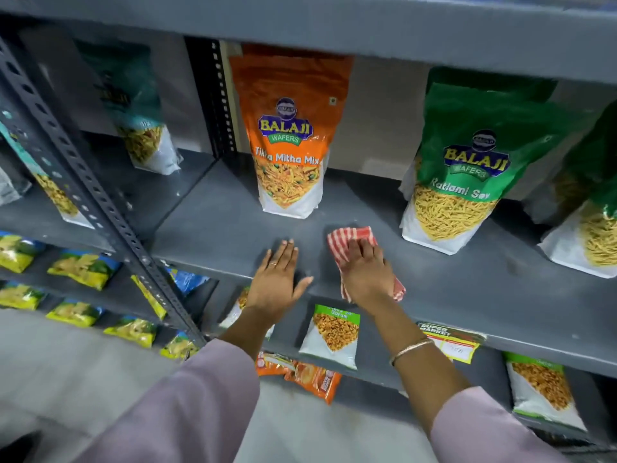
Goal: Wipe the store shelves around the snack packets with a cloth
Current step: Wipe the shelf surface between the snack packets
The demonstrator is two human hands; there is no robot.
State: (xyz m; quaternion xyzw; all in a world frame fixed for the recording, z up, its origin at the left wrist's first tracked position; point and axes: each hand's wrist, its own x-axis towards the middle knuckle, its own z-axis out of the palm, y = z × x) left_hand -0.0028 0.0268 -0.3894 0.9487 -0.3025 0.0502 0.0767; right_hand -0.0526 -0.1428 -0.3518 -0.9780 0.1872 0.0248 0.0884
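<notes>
A red-and-white striped cloth [350, 237] lies on the grey metal shelf [467, 289], pressed down under my right hand [365, 272]. My left hand [277, 279] rests flat on the shelf's front edge just to the left, fingers spread, holding nothing. Behind the hands an orange snack packet [290, 135] stands upright. A green snack packet [467, 162] stands to the right of the cloth, and a second green packet [591, 212] is at the right edge.
A perforated steel upright [83, 182] divides this bay from the left bay, where teal packets [140, 111] stand. Lower shelves hold small yellow, orange and white packets. A supermarket price tag [450, 342] hangs on the shelf's front lip. An upper shelf [334, 25] overhangs.
</notes>
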